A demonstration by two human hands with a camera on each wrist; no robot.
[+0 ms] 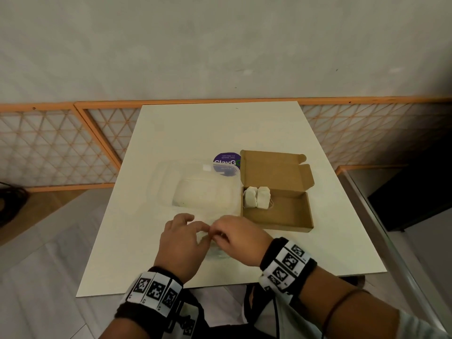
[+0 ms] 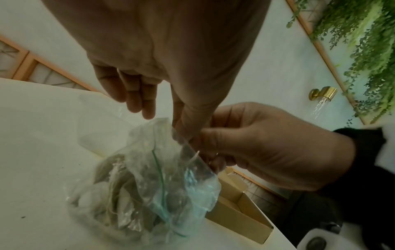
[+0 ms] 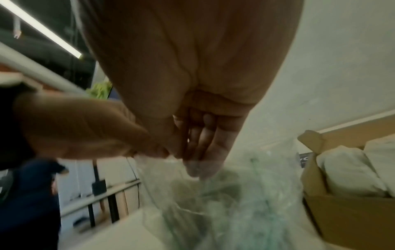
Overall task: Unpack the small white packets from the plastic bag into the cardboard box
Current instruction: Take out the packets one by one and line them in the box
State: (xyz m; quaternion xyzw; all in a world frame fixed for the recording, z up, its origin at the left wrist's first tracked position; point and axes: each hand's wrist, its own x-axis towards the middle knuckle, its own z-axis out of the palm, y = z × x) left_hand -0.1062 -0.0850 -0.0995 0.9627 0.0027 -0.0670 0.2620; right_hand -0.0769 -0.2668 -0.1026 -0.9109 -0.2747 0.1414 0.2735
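Desk (image 1: 195, 133), white-topped, carries everything, set against a pale wall with orange lattice panels. Clear plastic container (image 1: 195, 192) sits mid-desk, partly over a round purple sticker (image 1: 226, 159). Cardboard box (image 1: 288, 214) lies just right of the container, lid flap folded back and open; two small white packets (image 1: 256, 197) stand side by side in its far left corner, touching each other, a thin string trailing from the right one. Plastic bag (image 2: 149, 189), clear and crumpled with a green zip line, rests on the near desk just left of the box; more packets and tangled strings show through it, count unclear. Left hand (image 1: 179, 241) and right hand (image 1: 241, 237) meet above the bag at its mouth. Left thumb and forefinger pinch the top edge of the bag, other fingers (image 2: 136, 98) loosely extended and close together. Right fingers (image 2: 215, 135) curl in and pinch the opposite lip of the bag.
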